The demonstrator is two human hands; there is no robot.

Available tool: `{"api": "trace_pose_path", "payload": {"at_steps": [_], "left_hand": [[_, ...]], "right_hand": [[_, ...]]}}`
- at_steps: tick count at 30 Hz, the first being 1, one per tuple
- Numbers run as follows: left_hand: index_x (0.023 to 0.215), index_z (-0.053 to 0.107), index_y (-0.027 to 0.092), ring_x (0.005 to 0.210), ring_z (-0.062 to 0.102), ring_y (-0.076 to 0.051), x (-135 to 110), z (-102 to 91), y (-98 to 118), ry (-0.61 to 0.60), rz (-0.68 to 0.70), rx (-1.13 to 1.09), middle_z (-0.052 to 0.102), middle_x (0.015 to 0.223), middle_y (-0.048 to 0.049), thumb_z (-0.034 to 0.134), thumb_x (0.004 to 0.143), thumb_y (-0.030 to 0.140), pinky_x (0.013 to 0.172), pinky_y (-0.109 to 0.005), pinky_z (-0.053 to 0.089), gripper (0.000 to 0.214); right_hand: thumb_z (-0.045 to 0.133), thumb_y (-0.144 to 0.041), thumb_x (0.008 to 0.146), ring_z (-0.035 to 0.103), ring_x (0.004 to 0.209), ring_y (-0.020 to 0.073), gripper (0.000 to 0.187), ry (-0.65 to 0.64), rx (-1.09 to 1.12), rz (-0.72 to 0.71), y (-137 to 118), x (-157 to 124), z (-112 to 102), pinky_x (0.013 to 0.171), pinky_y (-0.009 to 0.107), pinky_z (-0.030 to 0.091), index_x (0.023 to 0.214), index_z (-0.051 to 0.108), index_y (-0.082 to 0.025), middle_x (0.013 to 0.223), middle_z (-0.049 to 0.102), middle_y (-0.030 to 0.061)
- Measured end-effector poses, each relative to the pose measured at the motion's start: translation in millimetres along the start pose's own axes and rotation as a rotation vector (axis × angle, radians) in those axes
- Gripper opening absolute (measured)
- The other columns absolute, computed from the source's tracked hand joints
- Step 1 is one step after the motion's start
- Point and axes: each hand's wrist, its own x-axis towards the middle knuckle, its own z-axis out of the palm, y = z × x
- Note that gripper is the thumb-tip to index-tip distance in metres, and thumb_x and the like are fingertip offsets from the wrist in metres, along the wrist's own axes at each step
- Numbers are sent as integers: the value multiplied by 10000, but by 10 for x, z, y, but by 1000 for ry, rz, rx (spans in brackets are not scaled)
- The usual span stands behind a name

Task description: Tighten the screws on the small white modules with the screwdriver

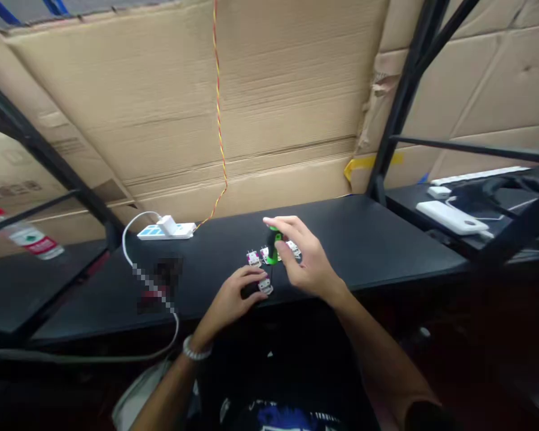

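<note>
My right hand [303, 254] is closed round a green and black screwdriver [273, 245], held upright with its thin shaft pointing down. The shaft's tip comes down beside a small white part [265, 286] near the table's front edge; whether they touch I cannot tell. My left hand [238, 298] grips that white part between thumb and fingers. Just behind stand similar small white parts with purple bits [254, 258], in a short row partly hidden by the screwdriver and my right hand.
A white power strip [167, 231] with a plugged-in charger lies at the back left, its white cable [124, 239] looping over the front edge. Cardboard [287, 90] walls the back. Black metal posts [397, 102] flank the black table [341, 233]. A bottle [33, 239] stands far left.
</note>
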Motion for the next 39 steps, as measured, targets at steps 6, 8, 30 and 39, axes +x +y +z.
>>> {"api": "trace_pose_path", "payload": {"at_steps": [6,8,30,39], "left_hand": [[1285,801,279,1292,688,-303,-11,3,9,-2,-3,8,749,1362,-81,835,939,366,1174,-490,541,359],[1282,803,279,1288,688,-306,-11,6,5,-8,3,8,748,1363,-86,832,942,373,1173,-495,540,355],[1304,789,278,1306,681,-294,-41,46,-7,19,58,32,737,1387,-89,812,966,334,1186,-481,533,343],[1314,787,288,1303,683,-298,-40,45,-4,21,54,34,738,1394,-89,808,971,348,1187,-494,534,349]], "right_hand": [[818,-307,930,677,927,206,314,108,-52,27,15,-12,36,820,394,650,1232,736,-286,1096,621,59],[766,-284,970,693,968,216,294,104,-57,32,15,-16,52,850,406,655,1261,730,-298,1129,652,69],[787,-291,937,686,1037,242,395,100,6,90,20,-66,137,892,420,636,1320,692,-287,1206,654,90],[598,-242,1041,689,1189,262,365,28,51,101,10,-47,94,985,449,612,1402,632,-290,1308,675,109]]}}
